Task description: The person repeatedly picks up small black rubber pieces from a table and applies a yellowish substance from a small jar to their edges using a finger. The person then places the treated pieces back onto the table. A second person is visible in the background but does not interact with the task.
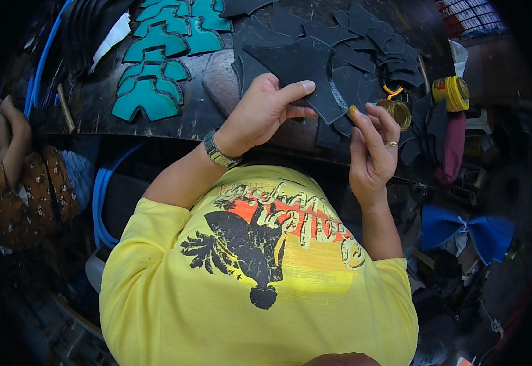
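Observation:
My left hand (270, 110) pinches a black cut shoe-upper piece (296, 67) between thumb and fingers at its near edge. Along the curved right edge of that piece runs a shiny, wet-looking strip (337, 91). At the strip's lower end is the index fingertip of my right hand (373, 143), coated in something amber and glue-like. The right fingers are bent and apart, with no tool showing in them. Just beyond that hand sits a small round container (399, 114) with an amber look, partly hidden by the fingers.
Overlapping black cut pieces (382, 52) cover the dark table around my hands. Orange-handled scissors (393, 93) and a yellow tub (451, 93) lie to the right. Teal cut pieces (147, 97) are stacked in rows at left, near a wooden stick (66, 108). Another person (34, 189) is at far left.

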A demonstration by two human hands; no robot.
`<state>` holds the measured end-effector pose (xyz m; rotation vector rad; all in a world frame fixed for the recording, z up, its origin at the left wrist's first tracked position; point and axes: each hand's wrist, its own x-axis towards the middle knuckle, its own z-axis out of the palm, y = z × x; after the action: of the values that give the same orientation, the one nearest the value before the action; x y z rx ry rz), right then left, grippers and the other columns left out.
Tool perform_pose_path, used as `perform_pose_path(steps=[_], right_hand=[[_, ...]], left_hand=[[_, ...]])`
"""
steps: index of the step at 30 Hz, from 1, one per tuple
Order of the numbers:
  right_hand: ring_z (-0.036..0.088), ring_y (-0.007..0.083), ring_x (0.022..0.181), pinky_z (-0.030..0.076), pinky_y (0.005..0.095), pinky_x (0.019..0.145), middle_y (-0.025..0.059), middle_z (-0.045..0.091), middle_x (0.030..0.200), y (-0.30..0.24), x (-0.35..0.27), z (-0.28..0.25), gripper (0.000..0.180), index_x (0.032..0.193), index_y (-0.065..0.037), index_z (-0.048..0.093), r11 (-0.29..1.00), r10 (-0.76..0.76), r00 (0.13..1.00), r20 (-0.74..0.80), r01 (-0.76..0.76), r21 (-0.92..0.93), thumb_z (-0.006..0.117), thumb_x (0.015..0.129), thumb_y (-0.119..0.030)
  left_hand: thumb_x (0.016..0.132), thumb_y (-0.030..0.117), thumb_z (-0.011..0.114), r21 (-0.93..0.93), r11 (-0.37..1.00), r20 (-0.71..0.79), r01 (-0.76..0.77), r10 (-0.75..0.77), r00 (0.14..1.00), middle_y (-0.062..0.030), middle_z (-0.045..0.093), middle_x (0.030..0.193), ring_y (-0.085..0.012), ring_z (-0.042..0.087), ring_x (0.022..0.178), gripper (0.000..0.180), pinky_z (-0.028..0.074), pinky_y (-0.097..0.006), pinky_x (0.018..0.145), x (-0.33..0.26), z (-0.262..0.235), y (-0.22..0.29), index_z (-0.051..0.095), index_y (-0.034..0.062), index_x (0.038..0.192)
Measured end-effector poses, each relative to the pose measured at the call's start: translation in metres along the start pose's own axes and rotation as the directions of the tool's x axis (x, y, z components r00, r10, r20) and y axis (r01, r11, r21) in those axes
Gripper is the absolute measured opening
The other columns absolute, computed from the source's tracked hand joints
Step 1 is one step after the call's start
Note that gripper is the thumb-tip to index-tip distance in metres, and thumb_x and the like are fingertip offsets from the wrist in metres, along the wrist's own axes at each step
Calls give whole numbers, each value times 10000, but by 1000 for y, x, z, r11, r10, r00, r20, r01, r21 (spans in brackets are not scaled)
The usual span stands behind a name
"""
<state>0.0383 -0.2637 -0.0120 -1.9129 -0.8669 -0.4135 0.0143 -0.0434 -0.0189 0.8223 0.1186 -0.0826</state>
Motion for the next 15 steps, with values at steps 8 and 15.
perform_pose_path(steps=[8,15], right_hand=[[599,244,916,491,344,792,116,596,1193,5,0,9,548,1217,-140,723,925,-193,978,76,208,-318,697,729,107],[532,221,801,412,377,711,65,551,978,-1,-6,13,467,1158,-163,746,887,-264,943,200,319,-333,695,735,29]], left_hand=[[970,106,643,-75,997,-37,-8,5,999,-99,721,977,-144,718,860,147,623,-255,740,-2,3,-1,652,-20,1044],[965,100,645,-66,998,-47,-17,14,999,-85,719,986,-138,713,855,130,620,-249,729,2,2,-4,672,-17,1014]])
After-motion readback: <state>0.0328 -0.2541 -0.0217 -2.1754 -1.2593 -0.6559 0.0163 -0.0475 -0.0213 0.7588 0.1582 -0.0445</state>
